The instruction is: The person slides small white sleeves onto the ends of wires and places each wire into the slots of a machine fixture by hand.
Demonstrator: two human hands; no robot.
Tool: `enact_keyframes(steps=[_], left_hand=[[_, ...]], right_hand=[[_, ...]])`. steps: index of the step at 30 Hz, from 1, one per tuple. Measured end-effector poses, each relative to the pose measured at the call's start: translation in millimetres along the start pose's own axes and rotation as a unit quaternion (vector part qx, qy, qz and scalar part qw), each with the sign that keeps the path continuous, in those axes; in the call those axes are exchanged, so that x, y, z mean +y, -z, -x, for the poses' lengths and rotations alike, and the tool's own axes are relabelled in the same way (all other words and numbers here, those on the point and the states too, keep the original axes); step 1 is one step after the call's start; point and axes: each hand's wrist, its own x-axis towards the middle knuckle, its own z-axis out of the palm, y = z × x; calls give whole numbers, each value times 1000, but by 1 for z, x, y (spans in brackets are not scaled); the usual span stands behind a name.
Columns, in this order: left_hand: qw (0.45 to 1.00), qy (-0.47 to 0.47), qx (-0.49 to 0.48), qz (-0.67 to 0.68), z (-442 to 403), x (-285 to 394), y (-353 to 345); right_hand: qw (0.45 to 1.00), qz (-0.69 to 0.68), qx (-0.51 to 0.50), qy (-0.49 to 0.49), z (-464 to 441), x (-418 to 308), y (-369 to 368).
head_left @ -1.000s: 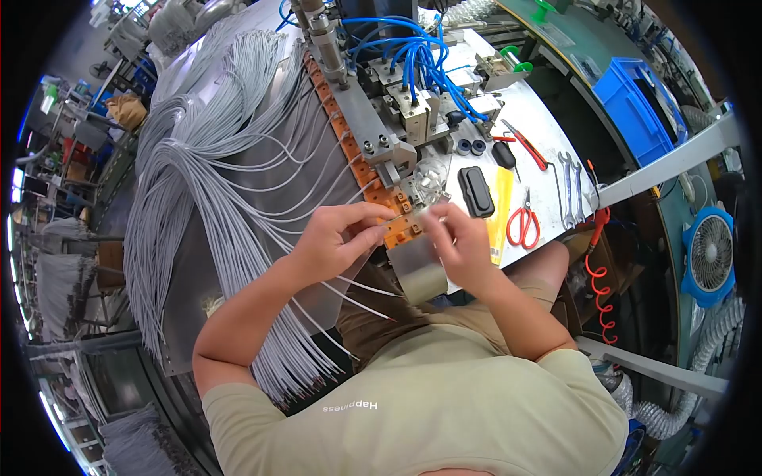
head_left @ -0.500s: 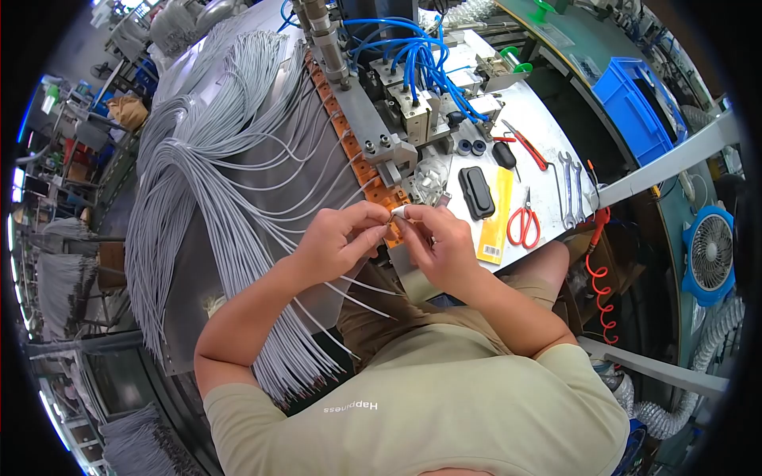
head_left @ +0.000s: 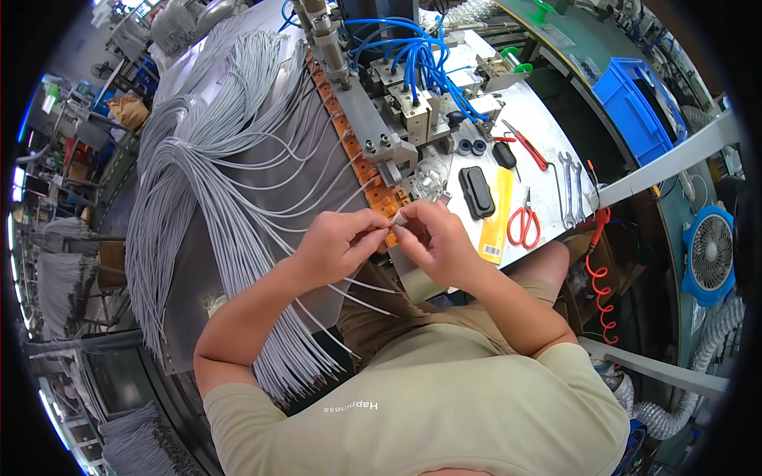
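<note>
The left hand (head_left: 337,247) and right hand (head_left: 438,242) meet at the centre of the frame, fingertips close together. The right thumb and forefinger are pinched on a small white piece (head_left: 398,216), located above the near end of the orange strip (head_left: 367,173). The left fingertips are drawn together (whether they grip anything cannot be told). Grey cables (head_left: 226,238) fan across the left of the frame. A clear bag (head_left: 431,176) lies just beyond the right hand; red-handled scissors (head_left: 523,226) lie right of centre.

A pale green "Happiness" T-shirt (head_left: 444,397) is worn with brown shorts (head_left: 371,324).
</note>
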Motion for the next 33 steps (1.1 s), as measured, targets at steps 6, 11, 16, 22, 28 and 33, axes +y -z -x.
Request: enact_keyframes(steps=[6,11,16,22,28,33], left_hand=[[990,45,-34,127,2,-2,3],[993,47,-8,108,-2,-8,-3],[951,-213,47,-218,-7,-11,4],[930,-211,-263,-145,8,-7,-6],[991,-99,-84,-43,0,-8,-3],[999,-35,-23,-30,-1,-7,-4]], right_hand=[[994,42,-3,100,-8,0,3],[982,109,29,154,-15,11,2],[987,-35,56,-147,-18,44,-1],[970,-130,2,-207,-25,55,7],[933,-226,1,-280,-27,55,3],[952,-179,19,-248,-22,49,2]])
